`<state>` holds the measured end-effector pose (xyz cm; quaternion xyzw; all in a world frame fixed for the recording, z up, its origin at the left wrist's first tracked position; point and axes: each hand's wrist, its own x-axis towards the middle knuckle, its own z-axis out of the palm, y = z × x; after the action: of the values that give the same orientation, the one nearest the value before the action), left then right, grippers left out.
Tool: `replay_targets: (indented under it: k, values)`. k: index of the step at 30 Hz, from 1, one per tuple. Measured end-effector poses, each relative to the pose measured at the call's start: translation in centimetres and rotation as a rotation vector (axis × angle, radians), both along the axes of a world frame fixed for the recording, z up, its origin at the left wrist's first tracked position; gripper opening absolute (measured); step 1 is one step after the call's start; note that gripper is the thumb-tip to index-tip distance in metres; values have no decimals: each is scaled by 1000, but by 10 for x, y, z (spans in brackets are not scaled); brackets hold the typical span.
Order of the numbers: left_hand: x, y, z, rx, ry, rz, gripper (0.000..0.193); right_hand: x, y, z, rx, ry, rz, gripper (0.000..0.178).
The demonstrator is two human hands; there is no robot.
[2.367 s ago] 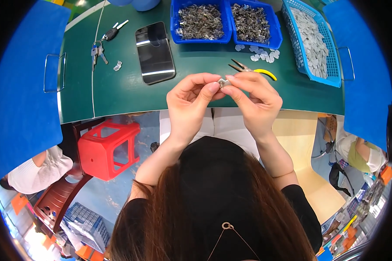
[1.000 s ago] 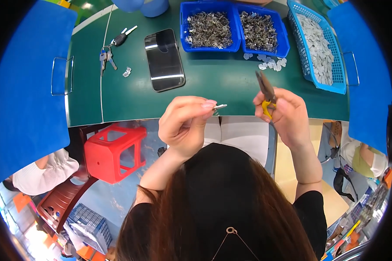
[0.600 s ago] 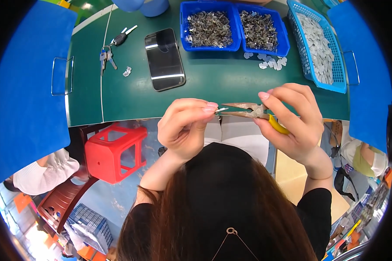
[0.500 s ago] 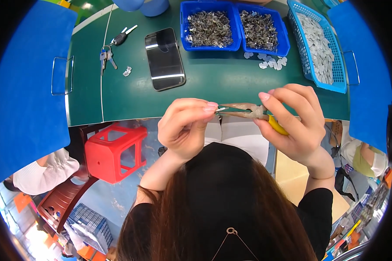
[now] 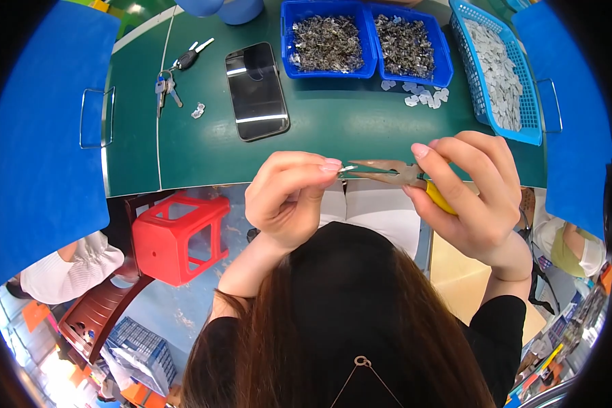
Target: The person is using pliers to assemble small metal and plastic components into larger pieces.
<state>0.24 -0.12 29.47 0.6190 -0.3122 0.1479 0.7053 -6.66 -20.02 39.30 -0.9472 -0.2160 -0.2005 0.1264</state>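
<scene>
My left hand pinches a small shiny piece between thumb and fingertips, above the table's near edge. Its exact kind is too small to make out. My right hand is wrapped round the yellow handles of long-nose pliers. Their worn metal jaws point left and stand apart, with the tips close to the small piece. Whether the jaws touch it I cannot tell. Most of the handles are hidden behind my fingers.
On the green table lie a black phone, keys and a small clear piece. Blue bins of small metal parts and a light-blue basket of flat pale pieces stand behind. A red stool is at left.
My right hand has drawn the pliers slightly to the right, away from the small piece. My left hand has hardly moved and still pinches it.
</scene>
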Motion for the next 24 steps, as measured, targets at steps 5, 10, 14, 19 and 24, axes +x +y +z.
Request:
replay_targets:
  k: [5,10,14,19,24]
  values:
    - [0,0,1,-1,18,-9,16,-1,-1,1,10,2,0,49]
    - [-2,0,5,30,18,-9,17,-1,0,1,4,10,7,50]
    - [-1,-1,2,3,3,-8,17,-2,0,0,5,3,7,50]
    - [-2,-1,1,6,21,-18,16,-3,-1,1,17,-1,9,50]
    - [-3,-2,1,-1,26,-24,15,-3,-1,3,9,7,7,49]
